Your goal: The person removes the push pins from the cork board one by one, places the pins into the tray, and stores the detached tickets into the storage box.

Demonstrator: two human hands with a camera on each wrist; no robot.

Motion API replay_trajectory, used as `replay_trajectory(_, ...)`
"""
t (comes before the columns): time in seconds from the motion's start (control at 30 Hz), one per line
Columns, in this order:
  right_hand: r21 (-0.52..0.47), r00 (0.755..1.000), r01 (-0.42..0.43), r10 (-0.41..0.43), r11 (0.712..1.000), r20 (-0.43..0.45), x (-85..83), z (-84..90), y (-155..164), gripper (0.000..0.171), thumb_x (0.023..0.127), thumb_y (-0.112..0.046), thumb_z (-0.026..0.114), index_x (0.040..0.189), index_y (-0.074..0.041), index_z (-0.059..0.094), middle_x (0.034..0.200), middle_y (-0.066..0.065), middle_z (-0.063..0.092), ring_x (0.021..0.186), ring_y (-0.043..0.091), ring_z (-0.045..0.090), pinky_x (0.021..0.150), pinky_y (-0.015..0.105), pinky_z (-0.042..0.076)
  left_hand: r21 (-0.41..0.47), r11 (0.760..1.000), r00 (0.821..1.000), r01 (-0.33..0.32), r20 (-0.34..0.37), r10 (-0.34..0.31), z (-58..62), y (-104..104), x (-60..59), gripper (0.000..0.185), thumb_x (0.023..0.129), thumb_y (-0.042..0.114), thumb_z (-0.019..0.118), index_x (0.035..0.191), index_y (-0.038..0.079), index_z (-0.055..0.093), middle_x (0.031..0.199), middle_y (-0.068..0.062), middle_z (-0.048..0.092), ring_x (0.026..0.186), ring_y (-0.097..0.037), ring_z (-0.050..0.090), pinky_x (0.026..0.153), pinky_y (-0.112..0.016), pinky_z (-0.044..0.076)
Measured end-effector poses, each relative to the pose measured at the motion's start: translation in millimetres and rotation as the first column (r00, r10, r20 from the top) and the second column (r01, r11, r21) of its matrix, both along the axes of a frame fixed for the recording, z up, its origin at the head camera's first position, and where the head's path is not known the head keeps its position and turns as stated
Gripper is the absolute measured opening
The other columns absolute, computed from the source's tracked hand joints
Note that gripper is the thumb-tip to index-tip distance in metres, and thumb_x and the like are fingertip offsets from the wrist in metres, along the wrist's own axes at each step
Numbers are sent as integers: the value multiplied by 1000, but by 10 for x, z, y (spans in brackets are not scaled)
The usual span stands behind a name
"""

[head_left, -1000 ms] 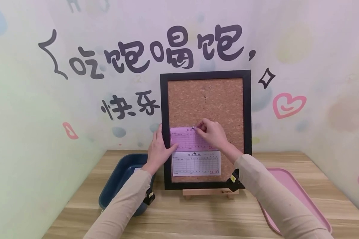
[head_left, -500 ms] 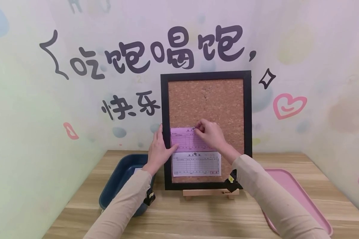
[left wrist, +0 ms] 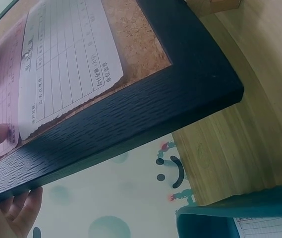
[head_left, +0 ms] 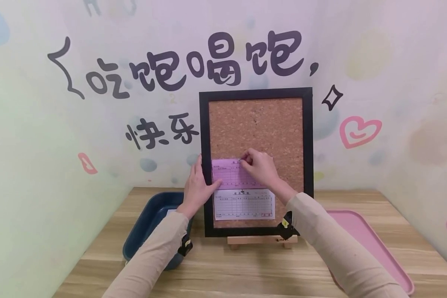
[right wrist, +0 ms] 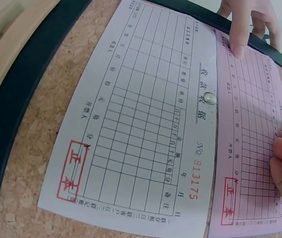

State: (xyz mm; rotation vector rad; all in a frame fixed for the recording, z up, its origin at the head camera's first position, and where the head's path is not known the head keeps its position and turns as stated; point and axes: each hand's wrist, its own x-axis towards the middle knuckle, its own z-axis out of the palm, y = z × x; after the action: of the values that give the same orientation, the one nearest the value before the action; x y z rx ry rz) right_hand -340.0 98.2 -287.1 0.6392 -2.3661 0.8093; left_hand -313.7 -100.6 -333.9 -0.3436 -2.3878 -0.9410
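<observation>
A black-framed cork board (head_left: 256, 128) stands upright on a small wooden easel (head_left: 262, 240). My left hand (head_left: 199, 186) grips the frame's left side, fingers behind it, thumb on the edge of the pink receipt slip (head_left: 227, 176). At that slip's top edge my right hand (head_left: 260, 165) pinches a small metal thumbtack (head_left: 240, 159), mostly covered by the fingertips. Directly below, a white receipt slip (head_left: 243, 207) is fixed to the cork by a silver domed thumbtack (right wrist: 209, 98). The right wrist view shows the right fingers curled against the pink slip.
A dark blue tray (head_left: 134, 244) with white paper (left wrist: 267, 227) in it stands on the wooden table (head_left: 223, 277) at the left. A pink tray (head_left: 361, 231) lies at the right, partly under the right forearm. Behind the board is a decorated wall (head_left: 406, 82).
The right wrist and forearm have shifted slightly left, while the fingertips stay at the thumbtack. The left hand, board and both slips keep their places.
</observation>
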Motion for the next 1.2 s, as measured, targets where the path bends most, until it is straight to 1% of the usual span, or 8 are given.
replay_trajectory(0.23, -24, 999, -5, 7, 1000, 48, -14, 3, -30, 7, 82, -10, 62, 87, -4, 62, 66, 2, 59, 54, 11, 49, 51, 24, 39, -4, 1000, 1000, -1, -2, 1, -14, -27, -17, 93, 75, 31, 73, 143, 4, 16, 137, -19, 36, 116, -31, 46, 96, -44, 38)
replay_trajectory(0.37, -34, 998, -14, 16, 999, 56, -2, 19, -27, 7, 83, -9, 61, 87, -4, 62, 66, 3, 59, 54, 11, 48, 50, 23, 38, -2, 1000, 1000, 7, 0, -7, -2, -29, -20, 93, 75, 31, 73, 143, 4, 16, 138, -19, 34, 118, -32, 44, 97, -44, 37)
replay_trajectory(0.6, -40, 999, -21, 23, 999, 49, -13, 24, -16, 6, 83, -10, 61, 86, -5, 61, 66, 2, 58, 53, 10, 46, 49, 23, 37, 2, 1000, 1000, 5, 9, -5, 34, -20, -6, 92, 76, 31, 73, 143, 4, 16, 139, -18, 34, 117, -31, 45, 96, -44, 38)
replay_trajectory(0.87, -40, 999, -30, 32, 999, 43, -19, 0, 1, 5, 83, -10, 61, 86, -5, 61, 65, 1, 58, 54, 10, 46, 51, 24, 37, 0, 1000, 1000, 6, 22, -6, 28, -17, -13, 93, 75, 31, 73, 143, 5, 15, 139, -18, 34, 117, -31, 46, 96, -44, 38)
replay_trajectory(1.2, -13, 1000, -16, 16, 1000, -8, -19, -42, 9, 6, 83, -10, 61, 88, -6, 61, 65, 0, 57, 54, 10, 45, 50, 23, 36, -3, 1000, 1000, 9, 22, -9, 13, -10, -17, 92, 76, 31, 73, 143, 5, 15, 139, -18, 34, 118, -31, 45, 97, -44, 38)
